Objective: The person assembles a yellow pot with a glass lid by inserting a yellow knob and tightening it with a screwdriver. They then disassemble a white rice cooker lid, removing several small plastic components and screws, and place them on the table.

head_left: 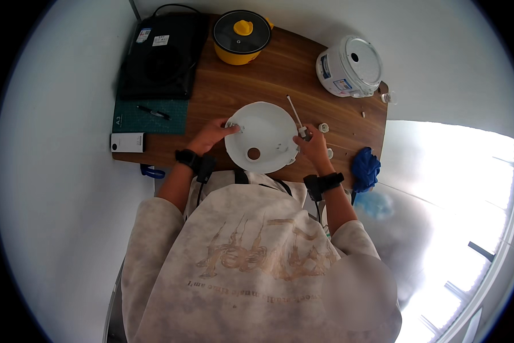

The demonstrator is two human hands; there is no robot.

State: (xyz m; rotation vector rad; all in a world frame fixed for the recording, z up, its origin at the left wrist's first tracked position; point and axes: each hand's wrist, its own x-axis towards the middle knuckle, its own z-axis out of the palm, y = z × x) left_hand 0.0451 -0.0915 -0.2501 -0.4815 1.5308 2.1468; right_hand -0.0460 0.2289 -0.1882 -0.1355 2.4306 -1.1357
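On my head feed, a white round dish (261,132) sits in front of the person's torso, over the near part of the wood-grain table (291,68). Can't tell from here if it rests there or is held up. Left hand (212,135) grips its left rim, thumb over the inner side. Right hand (314,147) is closed around a screwdriver (303,133), shaft pointing to the far side, knuckles right by the dish's right rim; can't tell if they press on it.

Inside the dish: a round hole low and left of its middle, wood showing through, plus small metallic bits by the left thumb, too small for me to name.

Other containers: yellow pot (234,58) at the far edge, glass lid (228,37) on, too dark for me to read contents. White bucket-shaped appliance body (332,77) at far right, perforated top with one dark hole; inside hidden. Small clear cup (389,98) near it, contents unreadable.

Two small white round parts (324,127) lie just right of the right hand. Blue cloth (365,168) is bunched at the right edge.
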